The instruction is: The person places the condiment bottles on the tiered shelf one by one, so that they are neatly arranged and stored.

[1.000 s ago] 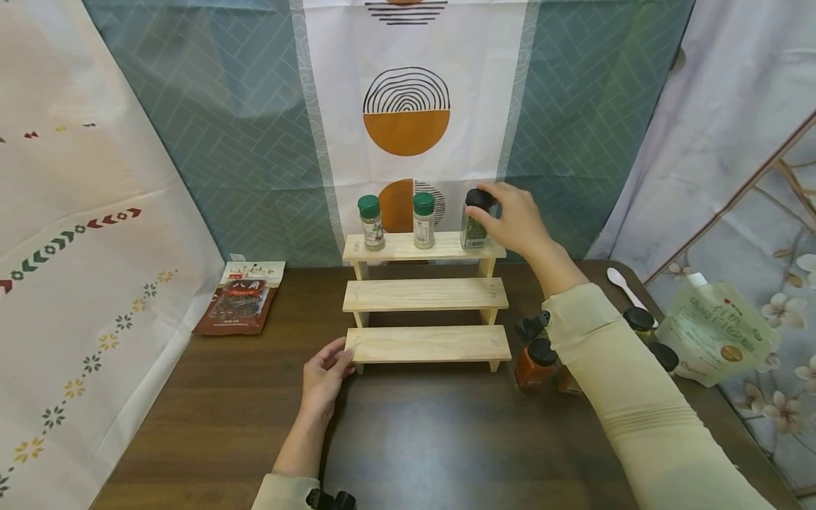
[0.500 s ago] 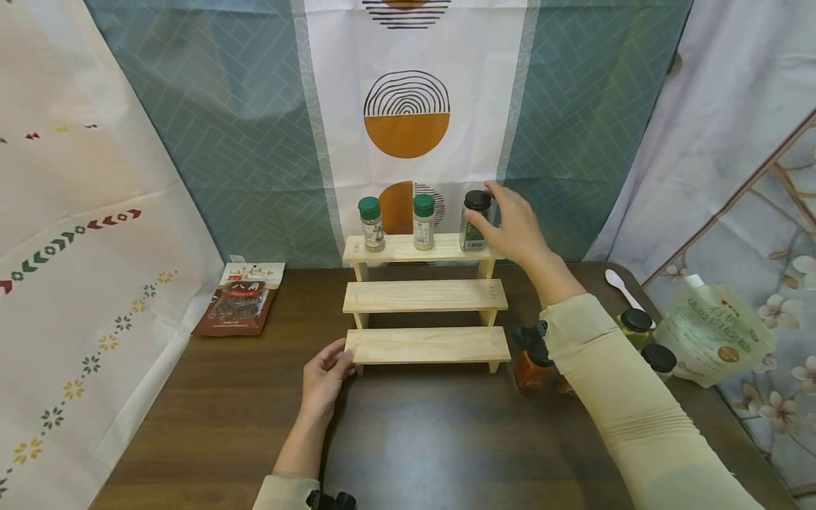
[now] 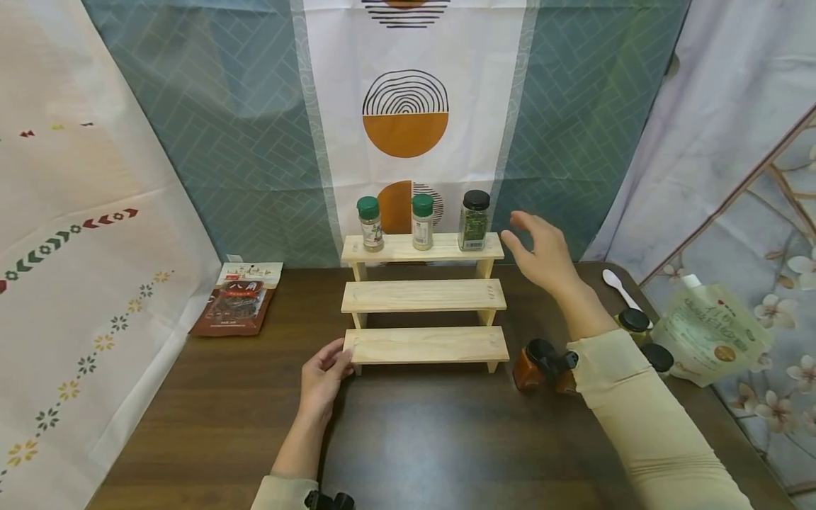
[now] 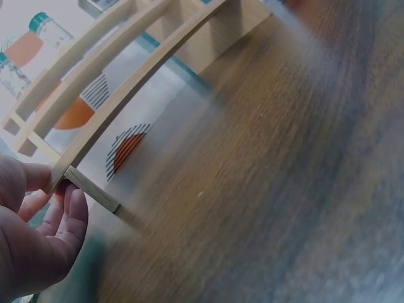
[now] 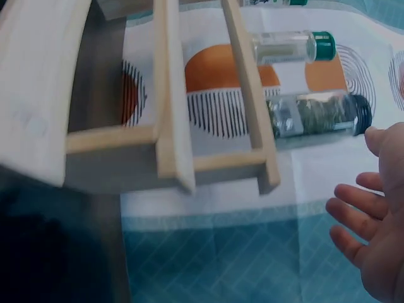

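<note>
A three-step wooden rack [image 3: 423,295] stands on the table. On its top step are two green-capped shakers, one at the left end [image 3: 371,225] and one in the middle [image 3: 422,223], plus a black-capped jar of green herbs [image 3: 474,223] at the right end. My left hand [image 3: 323,379] pinches the left end of the lowest step; the left wrist view shows the thumb and fingers about the board's end [image 4: 58,177]. Holding nothing, my right hand [image 3: 542,255] is spread just right of the herb jar, apart from it.
Red-orange spice jars [image 3: 528,368] stand right of the rack, partly behind my right wrist. Farther right are black-capped jars [image 3: 634,320], a white spoon [image 3: 621,289] and a pale green spout pouch [image 3: 714,333]. A brown spice packet [image 3: 237,301] lies at the left.
My right hand has let go of the herb jar and drawn away to the right and slightly down. The jar stays on the top step. My left hand keeps its place.
</note>
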`<state>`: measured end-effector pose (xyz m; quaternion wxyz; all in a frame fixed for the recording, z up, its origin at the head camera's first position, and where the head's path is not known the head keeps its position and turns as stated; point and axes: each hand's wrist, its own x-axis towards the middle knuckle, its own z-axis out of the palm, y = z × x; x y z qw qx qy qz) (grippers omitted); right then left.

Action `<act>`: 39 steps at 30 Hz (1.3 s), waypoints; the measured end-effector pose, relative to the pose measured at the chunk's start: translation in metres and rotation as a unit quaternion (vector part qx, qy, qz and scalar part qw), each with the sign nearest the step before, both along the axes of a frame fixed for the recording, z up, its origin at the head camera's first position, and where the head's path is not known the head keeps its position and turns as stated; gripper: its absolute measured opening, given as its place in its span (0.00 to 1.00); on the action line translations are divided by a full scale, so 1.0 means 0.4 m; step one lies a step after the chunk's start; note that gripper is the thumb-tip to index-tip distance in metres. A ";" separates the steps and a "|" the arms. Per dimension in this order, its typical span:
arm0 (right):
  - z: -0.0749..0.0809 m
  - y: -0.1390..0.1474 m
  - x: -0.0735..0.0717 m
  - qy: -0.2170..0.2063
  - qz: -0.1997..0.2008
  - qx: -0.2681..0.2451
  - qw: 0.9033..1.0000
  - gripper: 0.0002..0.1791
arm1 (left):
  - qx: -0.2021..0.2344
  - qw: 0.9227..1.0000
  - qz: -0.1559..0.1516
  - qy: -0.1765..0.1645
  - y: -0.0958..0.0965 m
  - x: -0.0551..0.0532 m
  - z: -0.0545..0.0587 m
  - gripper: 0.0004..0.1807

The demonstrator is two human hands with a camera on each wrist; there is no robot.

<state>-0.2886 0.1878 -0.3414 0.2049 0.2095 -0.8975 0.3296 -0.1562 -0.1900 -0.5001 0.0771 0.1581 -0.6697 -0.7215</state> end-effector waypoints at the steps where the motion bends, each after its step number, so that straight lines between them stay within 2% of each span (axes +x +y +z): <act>1: -0.005 0.010 0.005 -0.002 -0.003 0.002 1.000 0.28 | 0.000 1.000 0.000 0.000 0.000 0.000 0.000 0.20; 9: -0.032 0.086 0.041 -0.031 -0.031 0.033 0.998 0.27 | 0.000 1.000 -0.002 0.000 0.000 0.004 0.003 0.21; 20: -0.059 0.179 0.084 -0.066 -0.041 0.051 0.996 0.28 | -0.003 1.000 0.002 0.001 -0.003 0.002 -0.005 0.19; 28: -0.071 0.251 0.116 -0.053 -0.050 0.066 0.995 0.27 | -0.013 1.000 -0.006 -0.007 -0.004 0.002 -0.004 0.20; 39: -0.097 0.365 0.144 -0.079 -0.074 0.087 0.990 0.27 | -0.011 1.000 -0.002 0.000 -0.005 0.001 -0.005 0.19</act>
